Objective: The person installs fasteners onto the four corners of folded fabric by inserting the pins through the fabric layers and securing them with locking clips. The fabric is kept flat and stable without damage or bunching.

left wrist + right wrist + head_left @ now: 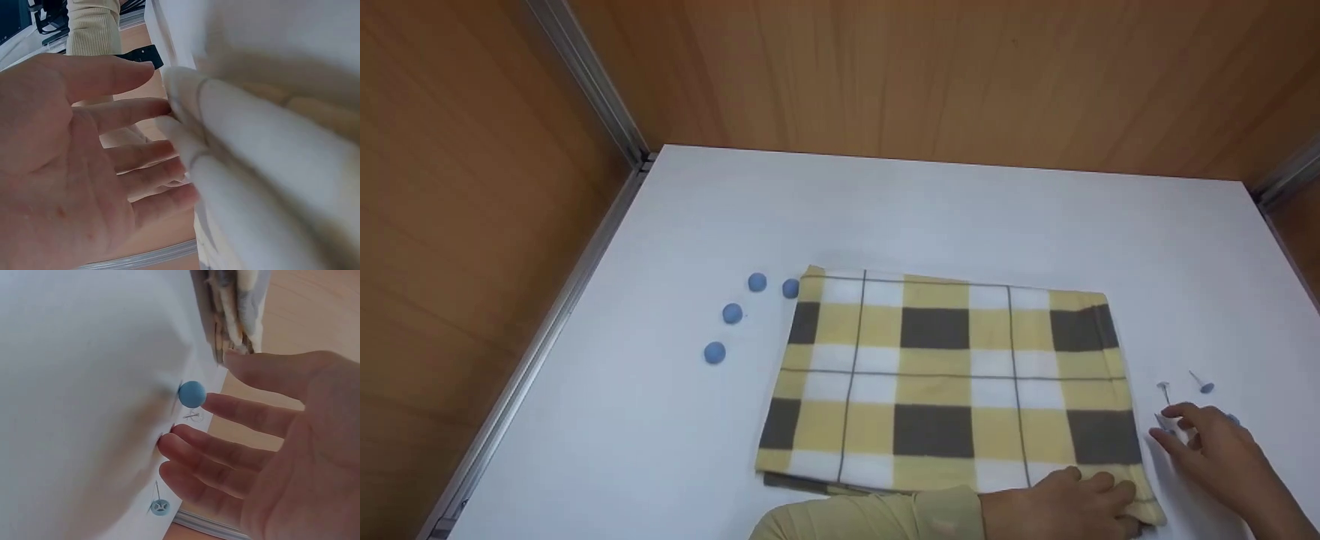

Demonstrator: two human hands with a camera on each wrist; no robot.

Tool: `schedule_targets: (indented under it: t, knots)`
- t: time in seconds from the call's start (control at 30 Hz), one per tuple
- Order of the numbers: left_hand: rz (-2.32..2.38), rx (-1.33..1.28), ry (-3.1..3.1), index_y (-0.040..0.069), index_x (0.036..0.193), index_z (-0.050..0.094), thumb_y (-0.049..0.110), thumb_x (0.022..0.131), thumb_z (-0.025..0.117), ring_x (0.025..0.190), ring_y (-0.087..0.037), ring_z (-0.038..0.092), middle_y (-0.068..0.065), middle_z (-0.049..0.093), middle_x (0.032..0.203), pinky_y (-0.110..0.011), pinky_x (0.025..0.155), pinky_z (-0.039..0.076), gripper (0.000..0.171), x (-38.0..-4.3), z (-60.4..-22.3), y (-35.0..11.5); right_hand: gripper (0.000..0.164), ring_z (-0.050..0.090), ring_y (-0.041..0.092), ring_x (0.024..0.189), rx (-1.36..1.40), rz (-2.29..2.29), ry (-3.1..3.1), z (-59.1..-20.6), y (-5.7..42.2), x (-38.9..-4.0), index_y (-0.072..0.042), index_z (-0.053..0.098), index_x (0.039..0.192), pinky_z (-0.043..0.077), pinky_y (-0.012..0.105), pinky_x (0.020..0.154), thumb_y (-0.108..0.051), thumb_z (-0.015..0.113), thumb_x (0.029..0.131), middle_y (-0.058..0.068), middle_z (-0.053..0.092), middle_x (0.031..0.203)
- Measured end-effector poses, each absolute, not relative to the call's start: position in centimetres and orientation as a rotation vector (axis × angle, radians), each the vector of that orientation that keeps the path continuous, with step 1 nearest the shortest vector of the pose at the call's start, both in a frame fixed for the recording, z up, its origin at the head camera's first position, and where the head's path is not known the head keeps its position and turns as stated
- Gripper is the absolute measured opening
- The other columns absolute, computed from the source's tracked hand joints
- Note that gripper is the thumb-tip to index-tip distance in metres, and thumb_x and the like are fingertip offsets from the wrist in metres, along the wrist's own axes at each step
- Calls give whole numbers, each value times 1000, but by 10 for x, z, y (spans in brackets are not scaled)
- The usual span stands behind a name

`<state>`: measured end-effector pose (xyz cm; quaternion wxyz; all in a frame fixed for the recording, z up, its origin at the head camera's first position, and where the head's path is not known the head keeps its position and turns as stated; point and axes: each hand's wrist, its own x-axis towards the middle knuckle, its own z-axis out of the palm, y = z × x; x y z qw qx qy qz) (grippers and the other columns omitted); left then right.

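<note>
A folded plaid cloth (pixel 934 367) in yellow, white and dark grey lies on the white table. My left hand (pixel 1069 506) rests at its near right corner; in the left wrist view the fingers touch the cloth's layered folds (pixel 253 124), thumb apart. To the right of the cloth, my right hand (pixel 1222 454) reaches down among several small pins. Its index fingertip is right at a round blue pin head (pixel 193 394), with the thumb held apart. A blue-headed pin (pixel 1207 388) and a pin with a pale disc head (pixel 1163 385) lie just beyond the fingers.
Several round blue pieces, one of them a blue disc (pixel 715 352), lie left of the cloth; another blue disc (pixel 790 288) sits against its far left corner. Wood-grain panels (pixel 922 75) wall in the white table (pixel 607 420) at the back and sides.
</note>
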<state>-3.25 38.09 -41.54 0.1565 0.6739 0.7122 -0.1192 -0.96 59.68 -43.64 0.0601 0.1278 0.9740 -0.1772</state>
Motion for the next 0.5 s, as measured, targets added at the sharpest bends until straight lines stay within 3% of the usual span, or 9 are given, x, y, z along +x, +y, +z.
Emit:
schedule_targets:
  t: [0.5]
  knots:
    - [-165,1930,2052,31,132,30,49,90,33,95,2,34,15,26,125,-13,61,35,46,-37,-415,386,39,50,22,68,431,-578,2954,-445,601,-16,5,56,95,39,27,49,-23,70,72,15,50,84]
